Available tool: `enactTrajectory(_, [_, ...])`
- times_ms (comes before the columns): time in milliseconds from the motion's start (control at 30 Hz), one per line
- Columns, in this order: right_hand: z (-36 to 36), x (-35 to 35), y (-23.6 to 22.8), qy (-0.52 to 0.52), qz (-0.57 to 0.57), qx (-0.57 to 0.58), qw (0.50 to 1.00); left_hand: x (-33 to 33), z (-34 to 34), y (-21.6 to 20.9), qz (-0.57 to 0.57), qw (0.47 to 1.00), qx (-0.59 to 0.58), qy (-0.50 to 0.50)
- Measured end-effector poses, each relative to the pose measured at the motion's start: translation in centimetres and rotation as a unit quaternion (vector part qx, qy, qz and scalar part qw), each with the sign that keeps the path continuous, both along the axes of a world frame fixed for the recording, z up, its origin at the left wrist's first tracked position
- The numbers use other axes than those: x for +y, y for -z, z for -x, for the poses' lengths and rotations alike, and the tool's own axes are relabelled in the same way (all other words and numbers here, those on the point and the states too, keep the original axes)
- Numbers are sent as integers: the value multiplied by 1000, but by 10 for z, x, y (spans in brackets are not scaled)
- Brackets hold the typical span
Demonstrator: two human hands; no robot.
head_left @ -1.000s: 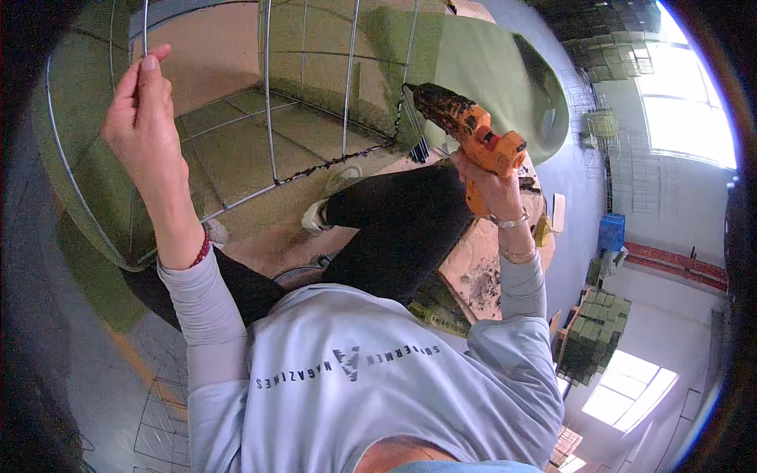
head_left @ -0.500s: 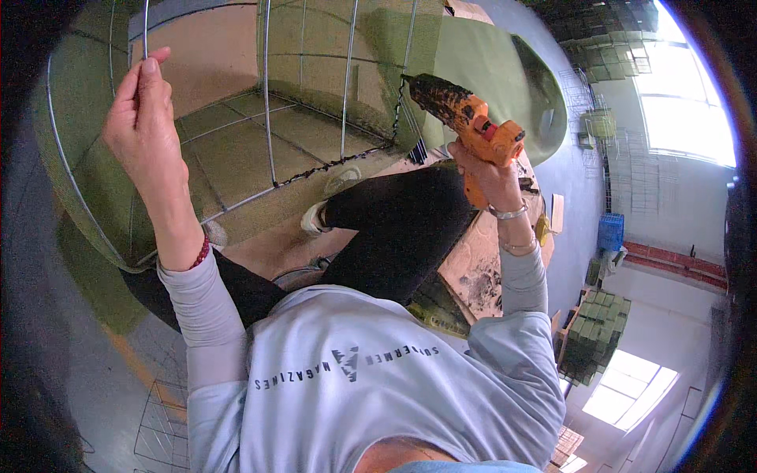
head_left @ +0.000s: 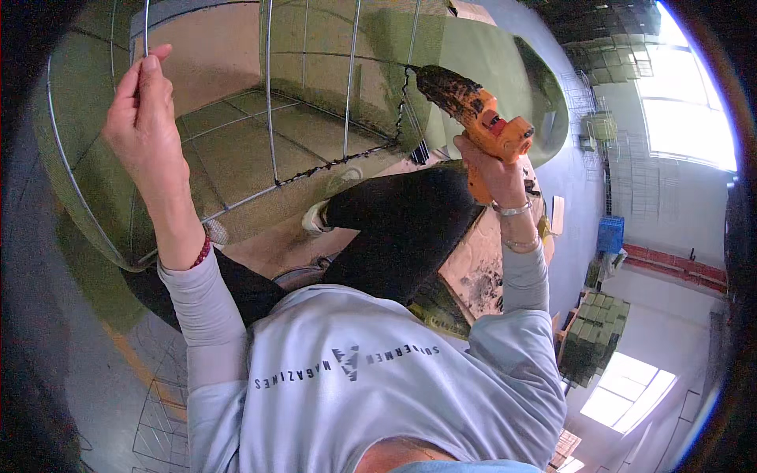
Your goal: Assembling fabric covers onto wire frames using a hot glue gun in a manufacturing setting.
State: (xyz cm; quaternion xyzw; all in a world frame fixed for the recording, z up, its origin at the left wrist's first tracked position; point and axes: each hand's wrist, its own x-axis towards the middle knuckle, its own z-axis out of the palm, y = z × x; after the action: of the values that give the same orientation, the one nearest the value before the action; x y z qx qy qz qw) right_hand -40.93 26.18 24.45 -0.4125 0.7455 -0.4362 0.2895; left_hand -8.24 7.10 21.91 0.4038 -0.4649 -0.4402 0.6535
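Observation:
My right hand (head_left: 498,172) is wrapped round the handle of an orange glue gun (head_left: 505,134), its front end caked in black. The gun's tip touches, or almost touches, the corner of a wire frame covered in green mesh (head_left: 323,94). A lumpy black glue bead (head_left: 327,165) runs along the frame's lower edge and up that corner. At the upper left, my left hand (head_left: 147,130) pinches an upright metal wire (head_left: 146,27) of the frame between thumb and fingers. Several thin dark sticks (head_left: 420,152) fan out near the corner, below the gun's tip.
My legs (head_left: 402,213) are under the frame's near edge. A black-stained cardboard sheet (head_left: 477,264) lies to the right of them. Rolled green material (head_left: 505,87) stands behind the gun. Farther right are a blue crate (head_left: 610,234) and stacked green blocks (head_left: 593,327).
The glue gun in my right hand has shifted slightly up and to the right along the frame's corner. The black bead reaches a little higher there. My left hand stays on the wire.

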Motion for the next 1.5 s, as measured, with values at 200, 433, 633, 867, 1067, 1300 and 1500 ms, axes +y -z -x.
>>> enactTrajectory(200, [2, -4, -3, -9, 1, -27, 1000, 1, 3, -1, 2, 1000, -5, -6])
enactTrajectory(433, [4, -4, -1, -48, 36, -14, 998, 3, 4, 0, -1, 1000, 4, -6])
enactTrajectory(633, [4, -3, 1, -47, 43, -63, 996, 1, 2, 2, 7, 1000, -5, -12])
enactTrajectory(867, [1, -6, -1, -36, 46, -24, 998, 1, 5, -1, -4, 1000, -5, -1])
enactTrajectory(1067, [4, -7, -1, -35, 36, 3, 999, 3, 3, 1, 5, 1000, -17, -13])
enactTrajectory(1300, [-2, -15, -6, -33, 57, -14, 998, 4, 5, -1, 5, 1000, -2, -4])
enactTrajectory(1500, [5, -18, -10, -23, 6, 68, 997, 4, 4, -1, 0, 1000, -8, -12])
